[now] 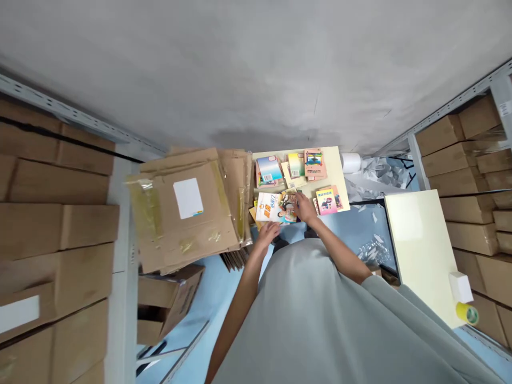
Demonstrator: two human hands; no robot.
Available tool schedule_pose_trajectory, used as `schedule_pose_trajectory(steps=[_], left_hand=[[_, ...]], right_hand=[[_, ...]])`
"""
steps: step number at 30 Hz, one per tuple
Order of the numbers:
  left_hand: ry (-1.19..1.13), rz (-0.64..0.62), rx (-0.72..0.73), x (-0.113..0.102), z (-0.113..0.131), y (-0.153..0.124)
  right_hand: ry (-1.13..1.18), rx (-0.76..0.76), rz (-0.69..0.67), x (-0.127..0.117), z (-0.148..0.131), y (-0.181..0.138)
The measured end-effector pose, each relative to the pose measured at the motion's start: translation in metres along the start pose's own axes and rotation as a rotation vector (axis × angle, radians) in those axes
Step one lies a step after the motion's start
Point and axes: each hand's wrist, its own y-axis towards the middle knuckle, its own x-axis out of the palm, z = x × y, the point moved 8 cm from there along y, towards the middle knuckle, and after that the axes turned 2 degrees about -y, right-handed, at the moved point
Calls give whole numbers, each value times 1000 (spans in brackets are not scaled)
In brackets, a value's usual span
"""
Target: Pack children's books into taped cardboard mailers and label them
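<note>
A book (267, 207) with a white cover, orange lettering and a picture of people lies over other books near the table's front edge. My right hand (306, 209) grips its right end, fingers on the cover. At its lower left edge, the curled fingers of my left hand (269, 232) hold it from the near side; the thumb is hard to make out. Behind it are a blue booklet (269, 168), a yellow booklet (296, 165) and a stack of pink booklets (316, 172). A yellow and pink booklet (327, 201) rests to the right of my right hand.
Flattened cardboard (212, 224) is piled left of the cream table (335, 164). Shelves of boxes (84, 229) stand on both sides. Further right are a white roll (351, 162), crumpled wrapping (378, 173), and a second table (418, 240) with yellow tape (466, 313). A grey wall rises behind.
</note>
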Motion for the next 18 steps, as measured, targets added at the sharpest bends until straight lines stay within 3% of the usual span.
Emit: schedule_pose_trajectory(steps=[3,7,13,18], left_hand=[[-141,51,-18,20,-9,-9],[-296,197,-72,31,-23,-17],[-146,280,-67,25,-32,-23],[66,176,-5,36,-32,-19]], right_hand=[[-31,-50,-128,1,-2,16],[-39,-20,-173,-5,8,29],[22,-1,-289,-4,23,13],[58,-19,-358,2,19,-18]])
